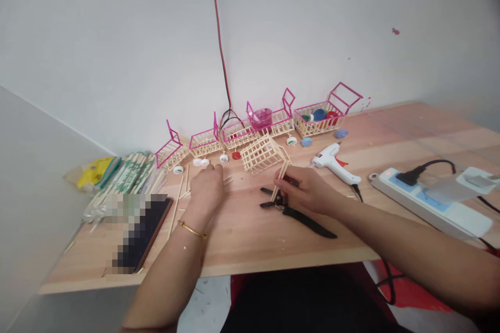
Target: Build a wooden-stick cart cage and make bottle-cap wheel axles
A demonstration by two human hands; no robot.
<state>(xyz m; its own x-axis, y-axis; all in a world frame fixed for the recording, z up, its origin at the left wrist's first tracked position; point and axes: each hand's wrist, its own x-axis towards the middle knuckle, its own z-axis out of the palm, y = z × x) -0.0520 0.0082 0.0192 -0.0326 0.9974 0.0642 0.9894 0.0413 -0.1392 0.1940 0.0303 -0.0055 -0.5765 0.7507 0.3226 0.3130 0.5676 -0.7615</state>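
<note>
Left hand (207, 187): fingertips largely concealed behind the knuckles, their contact indeterminable. Right hand (307, 187): partly covers the cutters (308, 222). Pixelation obscures much of the phone (153, 230); print on the stick packets (136, 179) is illegible; the upper edge truncates the red cable (219, 31).

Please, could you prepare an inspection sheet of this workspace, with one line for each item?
Surface: wooden table, with loose sticks on its left part.
Job's things: pink-edged stick baskets along the wall; unpainted stick frame before them; glue gun at right.
Clutter: dark phone-like device, partly pixelated; bagged sticks.
Grippers: right hand pinches thin sticks above a black-handled tool; left hand is low over the table, grasp unclear.
Cables: black plug in power strip; red-and-black cord down the wall.
Surroundings: red marks on the wall.
</note>
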